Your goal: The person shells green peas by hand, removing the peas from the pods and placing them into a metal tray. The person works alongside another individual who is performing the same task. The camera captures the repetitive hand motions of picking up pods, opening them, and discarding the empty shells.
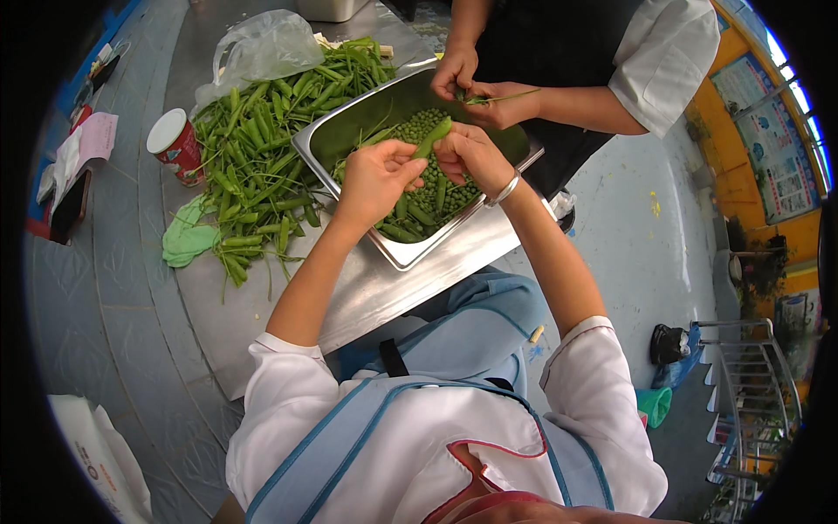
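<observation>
A green pea pod is held between my two hands over a deep stainless steel pan. My left hand pinches its lower end, and my right hand, with a bangle at the wrist, grips the upper end. Inside the steel pan lie many shelled green peas with several whole pods among them. To the pan's left, a large heap of pea pods with stems covers part of the metal table.
A co-worker's hands hold a pod and stem over the pan's far edge. Left on the metal table are a red tub with a white lid, a green cloth and a clear plastic bag.
</observation>
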Available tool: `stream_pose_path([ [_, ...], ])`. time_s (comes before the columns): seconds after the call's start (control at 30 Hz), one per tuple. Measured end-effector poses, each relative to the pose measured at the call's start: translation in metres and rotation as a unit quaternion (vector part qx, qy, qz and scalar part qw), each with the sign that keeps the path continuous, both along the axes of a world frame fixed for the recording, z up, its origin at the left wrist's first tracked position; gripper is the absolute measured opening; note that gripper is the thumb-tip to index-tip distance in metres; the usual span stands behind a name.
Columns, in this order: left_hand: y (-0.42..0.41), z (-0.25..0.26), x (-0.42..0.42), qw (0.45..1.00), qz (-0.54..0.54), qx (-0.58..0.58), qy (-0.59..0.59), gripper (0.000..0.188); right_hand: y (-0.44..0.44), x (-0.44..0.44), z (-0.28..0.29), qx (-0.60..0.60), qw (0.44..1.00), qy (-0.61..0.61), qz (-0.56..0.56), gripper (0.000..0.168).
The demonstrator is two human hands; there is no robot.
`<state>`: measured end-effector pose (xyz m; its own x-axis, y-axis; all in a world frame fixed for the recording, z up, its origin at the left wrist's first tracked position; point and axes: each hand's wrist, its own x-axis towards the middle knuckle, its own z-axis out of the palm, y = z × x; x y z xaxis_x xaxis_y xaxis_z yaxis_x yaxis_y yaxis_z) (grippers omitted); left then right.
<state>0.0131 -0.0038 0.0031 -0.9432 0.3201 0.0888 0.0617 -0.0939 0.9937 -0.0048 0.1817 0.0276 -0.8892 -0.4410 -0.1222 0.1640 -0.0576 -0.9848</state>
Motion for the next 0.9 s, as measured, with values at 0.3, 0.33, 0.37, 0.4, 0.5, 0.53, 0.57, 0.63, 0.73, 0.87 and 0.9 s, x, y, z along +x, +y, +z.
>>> stream_pose_path([
  [0.3, -0.020, -0.013, -0.023, 0.993, -0.075, -0.016, -0.091, 0.024, 0.005, -0.012, -0.014, 0.107, 0.992, 0.064, 0.001, 0.025],
  [0.33, -0.017, -0.013, -0.025, 0.993, -0.072, -0.069, -0.066, 0.024, 0.002, -0.017, -0.012, 0.137, 0.987, 0.081, -0.013, 0.037],
  [0.37, -0.016, -0.015, -0.029, 0.990, -0.090, -0.072, -0.081, 0.023, -0.002, -0.021, -0.014, 0.202, 0.971, 0.128, 0.007, 0.038],
  [0.4, -0.016, -0.014, -0.036, 0.987, -0.109, -0.077, -0.093, 0.023, -0.007, -0.026, -0.015, 0.266, 0.947, 0.177, 0.025, 0.038],
  [0.5, -0.022, -0.012, -0.040, 0.981, -0.144, -0.039, -0.126, 0.019, -0.013, -0.034, -0.019, 0.311, 0.928, 0.202, 0.037, 0.038],
  [0.53, -0.023, -0.013, -0.038, 0.981, -0.145, -0.039, -0.120, 0.018, -0.014, -0.035, -0.019, 0.316, 0.925, 0.206, 0.043, 0.037],
  [0.57, -0.023, -0.014, -0.036, 0.982, -0.145, -0.040, -0.115, 0.018, -0.014, -0.036, -0.020, 0.320, 0.923, 0.210, 0.049, 0.037],
  [0.63, -0.019, -0.015, -0.033, 0.989, -0.072, -0.123, -0.046, 0.019, -0.020, -0.033, -0.013, 0.345, 0.929, 0.125, 0.057, 0.034],
  [0.73, -0.015, -0.011, -0.030, 0.978, -0.023, -0.206, 0.023, 0.024, -0.020, -0.034, -0.016, 0.295, 0.951, 0.068, 0.060, 0.032],
  [0.87, -0.012, -0.023, -0.032, 0.933, 0.065, -0.305, 0.180, 0.022, -0.014, -0.042, -0.029, 0.267, 0.957, 0.080, 0.084, 0.032],
  [0.9, -0.011, -0.022, -0.032, 0.936, 0.074, -0.283, 0.194, 0.020, -0.016, -0.039, -0.033, 0.262, 0.961, 0.056, 0.071, 0.031],
])
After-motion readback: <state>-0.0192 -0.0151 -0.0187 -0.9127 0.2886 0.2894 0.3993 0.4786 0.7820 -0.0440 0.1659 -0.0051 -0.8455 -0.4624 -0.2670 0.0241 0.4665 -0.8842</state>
